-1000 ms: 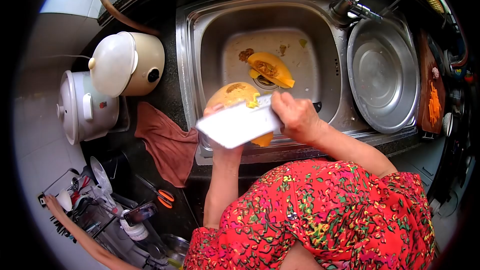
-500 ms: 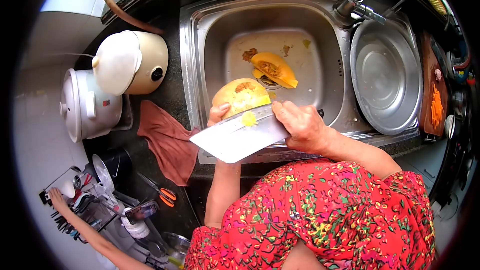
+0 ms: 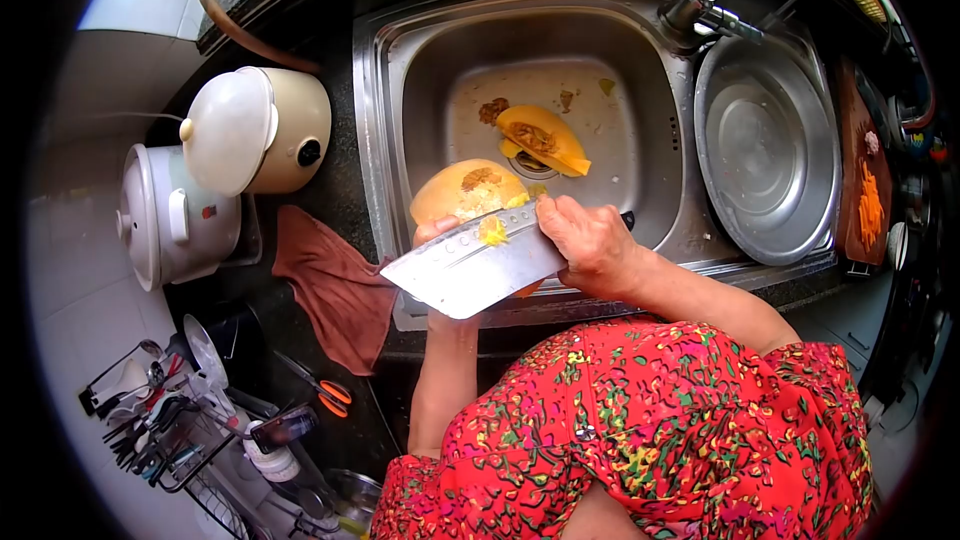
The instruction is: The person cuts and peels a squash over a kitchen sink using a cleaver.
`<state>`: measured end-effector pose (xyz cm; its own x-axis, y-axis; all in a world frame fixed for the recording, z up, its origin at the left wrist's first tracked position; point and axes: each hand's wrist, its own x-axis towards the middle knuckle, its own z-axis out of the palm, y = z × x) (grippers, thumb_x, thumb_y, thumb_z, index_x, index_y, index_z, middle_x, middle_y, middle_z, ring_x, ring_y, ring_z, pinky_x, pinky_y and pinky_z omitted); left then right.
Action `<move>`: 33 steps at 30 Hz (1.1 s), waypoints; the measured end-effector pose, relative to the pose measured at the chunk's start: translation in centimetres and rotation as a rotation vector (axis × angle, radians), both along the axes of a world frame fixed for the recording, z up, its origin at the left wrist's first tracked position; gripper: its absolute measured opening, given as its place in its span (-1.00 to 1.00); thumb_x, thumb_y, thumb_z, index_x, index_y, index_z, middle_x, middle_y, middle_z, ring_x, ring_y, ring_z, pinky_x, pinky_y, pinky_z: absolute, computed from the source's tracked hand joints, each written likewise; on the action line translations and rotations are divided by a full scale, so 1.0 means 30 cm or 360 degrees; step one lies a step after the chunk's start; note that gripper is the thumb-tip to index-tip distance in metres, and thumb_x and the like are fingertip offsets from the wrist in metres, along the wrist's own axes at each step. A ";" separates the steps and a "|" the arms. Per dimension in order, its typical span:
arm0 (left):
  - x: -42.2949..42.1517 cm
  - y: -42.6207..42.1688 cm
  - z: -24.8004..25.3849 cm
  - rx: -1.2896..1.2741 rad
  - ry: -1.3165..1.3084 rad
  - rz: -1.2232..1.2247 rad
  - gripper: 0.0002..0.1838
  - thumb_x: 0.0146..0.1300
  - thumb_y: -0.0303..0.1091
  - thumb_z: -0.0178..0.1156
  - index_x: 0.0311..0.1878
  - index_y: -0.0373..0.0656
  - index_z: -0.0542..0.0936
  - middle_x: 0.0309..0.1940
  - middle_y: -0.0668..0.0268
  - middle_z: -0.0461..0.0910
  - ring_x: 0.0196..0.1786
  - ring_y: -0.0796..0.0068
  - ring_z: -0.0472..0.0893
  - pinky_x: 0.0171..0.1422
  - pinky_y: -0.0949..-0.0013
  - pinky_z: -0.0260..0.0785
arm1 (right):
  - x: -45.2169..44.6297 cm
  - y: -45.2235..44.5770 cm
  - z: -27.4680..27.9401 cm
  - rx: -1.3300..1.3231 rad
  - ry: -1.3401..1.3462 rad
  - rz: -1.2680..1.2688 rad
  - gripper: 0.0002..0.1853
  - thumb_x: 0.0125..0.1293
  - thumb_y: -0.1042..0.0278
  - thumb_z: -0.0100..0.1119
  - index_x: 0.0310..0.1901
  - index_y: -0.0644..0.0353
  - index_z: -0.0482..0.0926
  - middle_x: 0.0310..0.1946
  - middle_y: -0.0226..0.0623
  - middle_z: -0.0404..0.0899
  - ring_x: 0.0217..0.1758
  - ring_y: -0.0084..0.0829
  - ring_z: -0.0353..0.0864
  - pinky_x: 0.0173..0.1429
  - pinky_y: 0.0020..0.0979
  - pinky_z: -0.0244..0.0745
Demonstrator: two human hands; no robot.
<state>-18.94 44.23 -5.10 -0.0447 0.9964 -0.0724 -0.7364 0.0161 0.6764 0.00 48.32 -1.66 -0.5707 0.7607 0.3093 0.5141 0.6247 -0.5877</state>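
Observation:
My right hand [image 3: 592, 245] is wrapped around the black-handled end of a cleaver [image 3: 460, 275], its wide blade slanting down to the left. A yellow scrap [image 3: 491, 231] clings to the blade near its upper edge. Behind the blade, my left hand [image 3: 434, 230] grips a large orange pumpkin piece [image 3: 450, 192]; most of its fingers are hidden. The blade lies against or just in front of the pumpkin's near side; exact contact is hidden. Farther in, a pumpkin wedge [image 3: 560, 148] with stringy pulp rests by the drain of the steel sink [image 3: 650, 90].
To the right are a large metal basin [image 3: 765, 150] and a cutting board [image 3: 850, 165] with carrot strips [image 3: 870, 205]. Leftward stand two lidded cookers [image 3: 290, 130], a brown cloth [image 3: 335, 285], orange-handled scissors [image 3: 333, 398] and a utensil rack [image 3: 150, 420]. A faucet [image 3: 690, 15] overhangs the back.
The cleaver's blade has tilted and shifted slightly up along the pumpkin. Another person's arm at the lower left by the utensil rack has gone out of view.

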 end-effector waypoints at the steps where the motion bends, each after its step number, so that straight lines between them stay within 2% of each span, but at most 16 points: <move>1: -0.004 -0.001 -0.015 -0.0044 -0.0126 0.0011 -0.45 0.25 -0.02 -0.02 0.14 -0.27 0.32 0.06 0.15 0.43 0.11 0.28 0.44 0.21 0.23 0.31 | -0.001 0.001 -0.013 0.0001 -0.0001 -0.0002 -0.66 -0.04 0.48 0.07 -0.16 0.38 0.37 -0.46 -0.13 0.41 -0.56 -0.18 0.48 -0.55 -0.28 0.42; 2: -0.005 0.001 -0.022 -0.0089 -0.0252 0.0026 -0.46 0.24 -0.03 -0.01 0.13 -0.27 0.34 0.06 0.15 0.44 0.11 0.30 0.45 0.20 0.23 0.31 | -0.002 0.003 -0.030 -0.0002 -0.0010 -0.0042 -0.69 -0.06 0.50 0.07 -0.19 0.33 0.37 -0.46 -0.13 0.41 -0.57 -0.17 0.48 -0.55 -0.26 0.42; 3: 0.003 0.015 0.004 -0.0357 -0.0327 0.0074 -0.48 0.20 -0.09 0.03 0.11 -0.27 0.37 0.05 0.12 0.46 0.07 0.32 0.49 0.17 0.26 0.35 | -0.002 0.006 -0.046 -0.0004 -0.0020 -0.0086 -0.71 -0.07 0.52 0.06 -0.23 0.29 0.37 -0.47 -0.14 0.42 -0.57 -0.15 0.48 -0.55 -0.24 0.41; 5: 0.010 0.052 0.074 -0.0486 -0.0201 0.0106 -0.45 0.14 -0.06 0.12 0.09 -0.27 0.40 0.01 0.19 0.51 0.07 0.31 0.50 0.21 0.25 0.32 | -0.001 0.016 -0.075 -0.0027 -0.0025 -0.0133 -0.72 -0.09 0.54 0.05 -0.25 0.26 0.36 -0.48 -0.15 0.42 -0.57 -0.13 0.48 -0.55 -0.22 0.41; 11: 0.030 0.055 0.075 -0.0567 -0.0090 0.0244 -0.45 0.12 -0.07 0.14 0.09 -0.26 0.41 0.01 0.22 0.50 0.08 0.32 0.49 0.21 0.25 0.30 | -0.010 0.011 -0.111 -0.0133 -0.0043 -0.0209 -0.71 -0.13 0.58 0.03 -0.26 0.23 0.36 -0.49 -0.15 0.42 -0.57 -0.08 0.48 -0.51 -0.16 0.41; 13: 0.034 0.054 0.071 -0.0595 -0.0146 0.0333 -0.47 0.06 -0.16 0.14 0.08 -0.27 0.41 0.00 0.19 0.50 0.09 0.31 0.48 0.23 0.25 0.29 | -0.013 0.014 -0.125 -0.0164 -0.0033 -0.0198 -0.70 -0.13 0.58 0.03 -0.25 0.23 0.35 -0.48 -0.15 0.43 -0.56 -0.07 0.48 -0.50 -0.15 0.41; 16: 0.051 0.059 0.126 -0.0646 -0.0043 0.0320 -0.44 -0.03 -0.28 0.10 0.09 -0.30 0.38 -0.01 0.13 0.49 0.08 0.26 0.49 0.22 0.22 0.31 | -0.003 0.025 -0.206 -0.0230 -0.0135 -0.0290 -0.73 -0.12 0.58 0.04 -0.28 0.20 0.39 -0.49 -0.10 0.46 -0.48 -0.01 0.50 -0.43 -0.11 0.43; 17: 0.044 0.065 0.172 -0.0664 -0.0265 0.0119 -0.40 -0.11 -0.35 0.05 0.11 -0.34 0.34 -0.03 0.08 0.49 0.04 0.20 0.51 0.18 0.18 0.35 | 0.037 0.051 -0.281 -0.0316 -0.0206 -0.0346 -0.75 -0.11 0.58 0.04 -0.30 0.20 0.40 -0.47 -0.07 0.48 -0.44 0.02 0.51 -0.40 -0.10 0.44; 19: 0.069 0.056 0.213 -0.0624 0.0033 0.0158 -0.36 -0.14 -0.27 0.09 0.09 -0.38 0.36 -0.03 0.02 0.49 0.00 0.15 0.53 0.15 0.15 0.39 | 0.088 0.086 -0.261 -0.0570 -0.0364 -0.0556 -0.85 -0.05 0.57 0.03 -0.37 0.22 0.45 -0.46 0.08 0.53 -0.32 0.06 0.55 -0.23 -0.07 0.45; 21: 0.072 0.068 0.231 -0.0674 -0.0052 0.0097 -0.37 -0.14 -0.27 0.09 0.08 -0.38 0.37 -0.05 0.02 0.50 -0.01 0.14 0.54 0.15 0.15 0.39 | 0.045 0.080 -0.239 -0.0580 -0.0350 -0.0579 -0.89 -0.05 0.58 0.02 -0.41 0.22 0.45 -0.52 0.07 0.52 -0.33 0.08 0.54 -0.23 -0.05 0.44; 24: 0.061 0.085 0.221 -0.0708 -0.0234 -0.0013 -0.37 -0.13 -0.27 0.08 0.08 -0.38 0.38 -0.07 0.03 0.52 -0.03 0.13 0.55 0.15 0.15 0.40 | 0.049 0.098 -0.204 -0.0640 -0.0275 -0.0663 -0.92 -0.02 0.59 -0.01 -0.44 0.23 0.43 -0.50 0.06 0.52 -0.35 0.08 0.53 -0.28 -0.04 0.42; 25: 0.045 0.074 0.208 -0.0744 -0.0321 -0.0022 -0.38 -0.13 -0.27 0.08 0.08 -0.38 0.38 -0.07 0.03 0.53 -0.04 0.13 0.55 0.14 0.16 0.40 | 0.048 0.096 -0.183 -0.0649 -0.0271 -0.0655 -0.92 -0.02 0.59 -0.01 -0.44 0.23 0.43 -0.50 0.06 0.52 -0.35 0.08 0.53 -0.28 -0.04 0.42; 27: 0.022 0.072 0.176 -0.0740 -0.0330 -0.0021 -0.38 -0.12 -0.26 0.09 0.08 -0.37 0.39 -0.05 0.05 0.52 -0.05 0.15 0.55 0.15 0.15 0.40 | 0.055 0.093 -0.117 -0.0356 0.0130 -0.0515 -0.90 0.01 0.65 -0.02 -0.39 0.28 0.40 -0.52 0.07 0.47 -0.41 0.11 0.48 -0.35 -0.10 0.40; 29: 0.010 0.074 0.138 -0.0758 -0.0473 0.0101 -0.43 -0.07 -0.30 0.06 0.08 -0.35 0.38 -0.06 0.05 0.52 -0.01 0.16 0.55 0.12 0.15 0.40 | 0.041 0.056 -0.053 -0.0127 0.0367 -0.0171 -0.76 -0.08 0.69 0.01 -0.29 0.33 0.44 -0.46 -0.03 0.48 -0.42 0.00 0.51 -0.41 -0.20 0.43; 31: 0.001 0.063 0.097 -0.0588 -0.0627 0.0104 -0.44 -0.02 -0.24 0.05 0.08 -0.34 0.39 -0.06 0.04 0.53 -0.04 0.17 0.56 0.07 0.18 0.44 | 0.016 0.012 0.018 -0.0036 0.0309 -0.0067 -0.77 -0.13 0.62 0.02 -0.34 0.27 0.37 -0.54 -0.14 0.39 -0.54 -0.08 0.45 -0.50 -0.22 0.40; 33: -0.006 0.061 0.107 -0.0822 -0.0620 -0.0139 -0.44 0.03 -0.20 0.02 0.09 -0.33 0.38 -0.06 0.02 0.53 -0.10 0.20 0.59 0.01 0.23 0.48 | 0.013 -0.012 0.029 -0.0041 0.0202 -0.0034 -0.72 -0.15 0.61 0.04 -0.29 0.30 0.37 -0.53 -0.16 0.38 -0.56 -0.11 0.44 -0.52 -0.23 0.40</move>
<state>-19.11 46.07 -1.89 0.1611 0.8277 -0.5376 -0.9074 0.3385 0.2492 0.39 47.97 -0.78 -0.5118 0.7808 0.3583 0.4479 0.5984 -0.6643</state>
